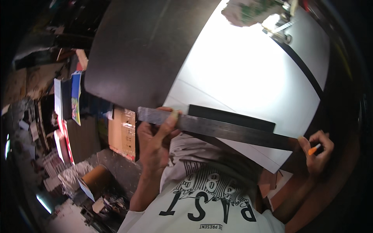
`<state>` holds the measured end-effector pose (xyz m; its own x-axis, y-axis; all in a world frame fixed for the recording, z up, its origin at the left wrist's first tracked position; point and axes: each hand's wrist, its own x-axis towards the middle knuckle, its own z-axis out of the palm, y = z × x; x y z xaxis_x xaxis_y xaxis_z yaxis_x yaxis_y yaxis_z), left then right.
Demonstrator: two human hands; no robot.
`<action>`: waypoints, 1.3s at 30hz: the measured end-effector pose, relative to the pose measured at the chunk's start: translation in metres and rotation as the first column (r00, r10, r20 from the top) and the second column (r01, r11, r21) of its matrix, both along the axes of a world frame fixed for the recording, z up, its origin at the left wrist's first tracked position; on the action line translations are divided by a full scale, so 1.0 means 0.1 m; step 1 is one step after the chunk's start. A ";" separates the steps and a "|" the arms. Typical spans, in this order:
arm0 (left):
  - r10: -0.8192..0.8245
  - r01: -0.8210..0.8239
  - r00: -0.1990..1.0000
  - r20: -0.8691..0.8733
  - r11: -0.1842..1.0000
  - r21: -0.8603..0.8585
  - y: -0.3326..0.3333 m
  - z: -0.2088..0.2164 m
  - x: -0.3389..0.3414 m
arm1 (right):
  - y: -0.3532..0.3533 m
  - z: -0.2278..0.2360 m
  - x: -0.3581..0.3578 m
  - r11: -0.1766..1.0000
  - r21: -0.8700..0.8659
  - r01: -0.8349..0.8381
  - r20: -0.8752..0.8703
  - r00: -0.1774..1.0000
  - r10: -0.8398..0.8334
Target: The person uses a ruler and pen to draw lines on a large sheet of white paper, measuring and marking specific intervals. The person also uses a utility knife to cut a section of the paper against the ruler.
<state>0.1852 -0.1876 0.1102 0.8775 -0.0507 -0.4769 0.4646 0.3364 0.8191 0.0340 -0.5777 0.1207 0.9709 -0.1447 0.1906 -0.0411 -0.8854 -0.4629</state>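
Observation:
A long flat metal ruler [237, 133] lies slantwise across the near part of a large white sheet [186, 87]. My left hand [153, 141] grips its left end, thumb on top and fingers underneath. At the other end, my right hand [319, 155] pinches the ruler. A small slim tool with an orange tip [313, 150] sits in the curled fingers of that same hand; its kind I cannot make out. Just beyond the ruler, a flat black strip [233, 117] rests on the sheet, roughly parallel to it.
A dark tabletop [132, 54] extends to the left of the sheet. Bright glare washes out the sheet's middle. Metal fittings and a crumpled cloth [248, 11] are at the far edge. On the left are a cardboard box [122, 132] and a brown roll [97, 180].

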 end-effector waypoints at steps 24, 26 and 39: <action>-0.036 0.036 0.999 0.005 0.999 -0.014 0.00 0.01 0.02 | 0.25 0.17 0.15 0.963 0.118 0.242 -0.051 0.970 -0.237; -0.019 0.018 1.000 0.011 0.999 0.037 -0.02 -0.01 0.02 | 0.19 0.08 0.09 0.972 0.064 0.227 -0.039 0.974 -0.225; -0.044 0.044 0.998 0.053 0.999 0.004 0.15 -0.12 0.04 | 0.26 0.21 0.26 0.948 0.146 0.281 -0.160 0.953 -0.258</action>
